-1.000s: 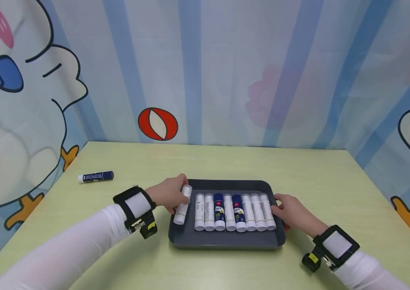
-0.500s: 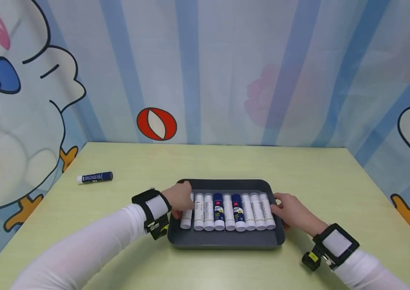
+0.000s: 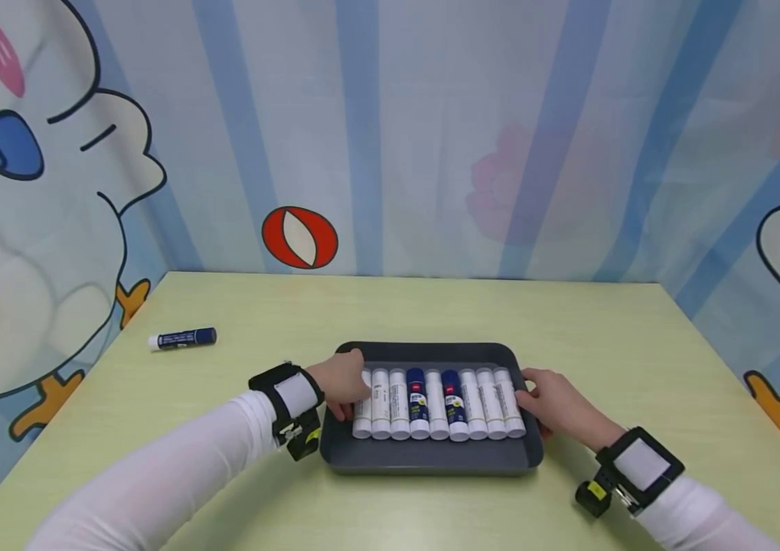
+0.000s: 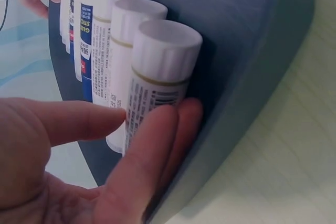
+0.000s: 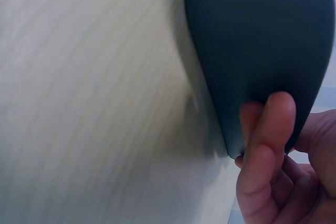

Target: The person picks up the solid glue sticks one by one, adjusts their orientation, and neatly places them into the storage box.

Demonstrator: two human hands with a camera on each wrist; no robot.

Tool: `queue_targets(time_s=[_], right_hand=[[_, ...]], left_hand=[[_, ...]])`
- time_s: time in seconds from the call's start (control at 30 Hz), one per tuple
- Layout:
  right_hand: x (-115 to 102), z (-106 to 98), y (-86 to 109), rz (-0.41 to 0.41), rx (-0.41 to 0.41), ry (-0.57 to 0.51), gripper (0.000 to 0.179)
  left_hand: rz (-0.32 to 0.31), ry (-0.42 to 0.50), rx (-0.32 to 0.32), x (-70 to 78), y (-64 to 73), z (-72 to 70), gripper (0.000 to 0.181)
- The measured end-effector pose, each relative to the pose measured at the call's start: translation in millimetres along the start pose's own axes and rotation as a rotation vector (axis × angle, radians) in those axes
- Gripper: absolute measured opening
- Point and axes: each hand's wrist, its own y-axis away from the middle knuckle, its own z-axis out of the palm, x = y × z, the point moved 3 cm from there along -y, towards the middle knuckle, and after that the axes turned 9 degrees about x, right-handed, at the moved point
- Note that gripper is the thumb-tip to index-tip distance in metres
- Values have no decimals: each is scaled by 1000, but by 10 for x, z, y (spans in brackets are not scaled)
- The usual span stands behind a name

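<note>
A dark grey tray holds a side-by-side row of several glue sticks, mostly white, with two blue-labelled ones such as this glue stick among them. At the row's left end my left hand pinches a white glue stick. In the left wrist view the thumb meets one side of that glue stick, and the fingers lie between it and the tray wall. My right hand grips the tray's right rim; the right wrist view has its fingers against the outer wall.
On the pale wooden table, at the far left, lies another glue stick with a dark blue cap. Behind the table hangs a striped cartoon curtain. Each wrist carries a strapped camera, like the right camera.
My left hand has moved right and lowered the white glue stick into the tray, from tilted over the left rim to lying against the row. My right hand has stayed on the rim.
</note>
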Motion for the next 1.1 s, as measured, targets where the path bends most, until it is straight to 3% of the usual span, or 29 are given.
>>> queue_targets(time_s=[0.3,0.77,1.1], right_hand=[[14,11,-6,-7,5,10,41],[22,3,-12,-3,8,8,43],[20,4,-12,0,3,5,43]], left_hand=[[41,-75,14,-16,-39,31,53],[40,-87,58,-4,-34,2,53],[102,-18,94,-38,87,-185,48]])
